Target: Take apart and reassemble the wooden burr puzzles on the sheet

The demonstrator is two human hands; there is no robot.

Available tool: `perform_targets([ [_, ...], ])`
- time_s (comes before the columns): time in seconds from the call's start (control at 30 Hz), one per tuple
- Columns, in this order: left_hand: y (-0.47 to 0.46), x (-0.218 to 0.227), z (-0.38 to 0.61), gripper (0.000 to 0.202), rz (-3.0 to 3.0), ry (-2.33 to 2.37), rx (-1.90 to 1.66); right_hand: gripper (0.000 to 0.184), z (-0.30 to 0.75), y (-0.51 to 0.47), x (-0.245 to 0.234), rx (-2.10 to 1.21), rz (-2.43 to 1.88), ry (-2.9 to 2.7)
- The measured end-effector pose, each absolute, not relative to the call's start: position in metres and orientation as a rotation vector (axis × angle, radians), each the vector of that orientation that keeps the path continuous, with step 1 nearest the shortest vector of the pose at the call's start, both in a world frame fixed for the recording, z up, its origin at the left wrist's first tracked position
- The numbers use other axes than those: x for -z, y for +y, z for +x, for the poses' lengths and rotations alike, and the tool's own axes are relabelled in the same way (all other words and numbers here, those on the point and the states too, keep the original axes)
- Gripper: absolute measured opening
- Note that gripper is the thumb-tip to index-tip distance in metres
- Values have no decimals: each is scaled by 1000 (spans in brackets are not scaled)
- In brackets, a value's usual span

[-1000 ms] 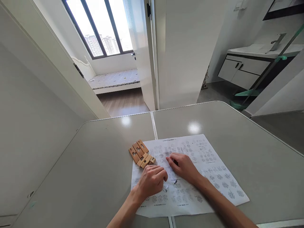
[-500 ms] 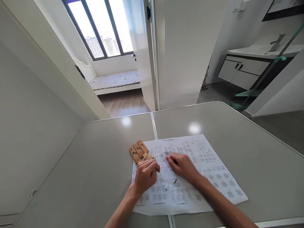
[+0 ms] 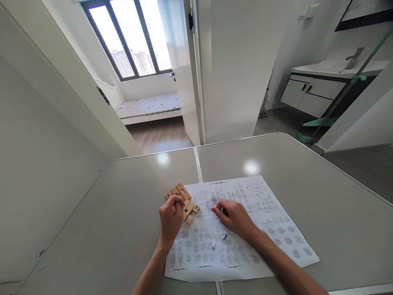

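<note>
My left hand (image 3: 172, 219) is closed with curled fingers, at the near left side of a group of wooden puzzle pieces. It covers part of several darker brown numbered pieces (image 3: 183, 191) with cut-out slots. Whether something is between its fingers is hidden. Just right of these fingers lie lighter wooden pieces (image 3: 188, 209), one marked with a number, crossed over each other. My right hand (image 3: 233, 212) rests on a large printed sheet (image 3: 202, 262), fingers curled in and thumb near the index finger; nothing shows in them. The sheet carries rows of small diagrams.
A grey table (image 3: 123, 213) with a seam down its middle holds the sheet. Small dark and pale scraps (image 3: 214, 246) lie on the paper between my forearms. Beyond are an open door (image 3: 178, 61), a bed (image 3: 150, 104) and a washbasin cabinet (image 3: 311, 92).
My left hand has moved left and slightly up, from in front of the lighter pieces to the darker ones, uncovering the lighter pieces. My right hand stays nearly where it was.
</note>
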State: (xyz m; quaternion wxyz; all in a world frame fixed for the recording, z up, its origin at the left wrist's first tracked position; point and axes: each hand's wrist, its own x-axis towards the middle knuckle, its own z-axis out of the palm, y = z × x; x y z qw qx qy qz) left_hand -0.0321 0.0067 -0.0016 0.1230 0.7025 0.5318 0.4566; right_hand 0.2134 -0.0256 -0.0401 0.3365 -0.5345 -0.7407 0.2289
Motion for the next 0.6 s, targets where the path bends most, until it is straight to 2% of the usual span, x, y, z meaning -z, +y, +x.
perform_targets([
  [0.2,27,12,-47,12,1870,1892,-1345,37,212,-26,38,-607,-1402,-1925],
  [0.4,33,25,-54,34,1829,1979,-1093,37,212,-27,35,-627,-1399,-1920],
  [0.6,36,28,-57,31,1987,1862,-986,38,211,-27,36,-633,-1393,-1919],
])
